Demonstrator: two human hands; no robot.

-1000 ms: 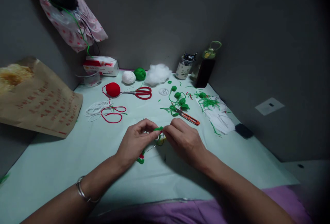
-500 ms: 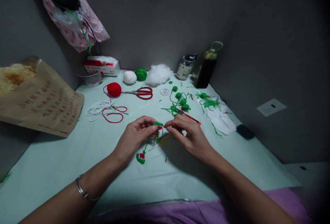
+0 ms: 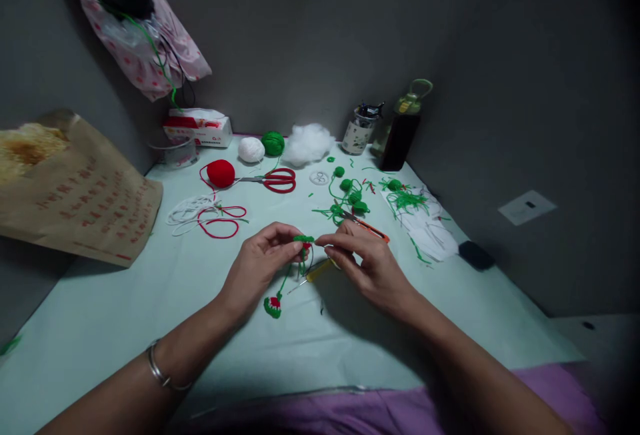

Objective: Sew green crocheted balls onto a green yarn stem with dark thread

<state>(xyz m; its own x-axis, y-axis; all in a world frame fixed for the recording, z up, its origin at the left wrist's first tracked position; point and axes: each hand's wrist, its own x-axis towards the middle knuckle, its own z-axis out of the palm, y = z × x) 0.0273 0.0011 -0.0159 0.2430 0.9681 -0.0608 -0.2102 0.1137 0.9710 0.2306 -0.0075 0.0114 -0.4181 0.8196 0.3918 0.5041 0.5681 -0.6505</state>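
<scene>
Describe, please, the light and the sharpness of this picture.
Head view: dim light, the right edge almost black; a soft shadow on the table below the right hand; paper bag at the left edge looks stretched, its lettering soft; stitches in the left hand too fine to tell.

Between your fingers [image 3: 296, 248], the crocheted piece [image 3: 304, 240] is green and red; beyond them, one yarn ball [image 3: 221, 173] is solid red.

Small green-and-red crocheted piece [image 3: 304, 241], pinched in the left hand [image 3: 270, 258].
</scene>
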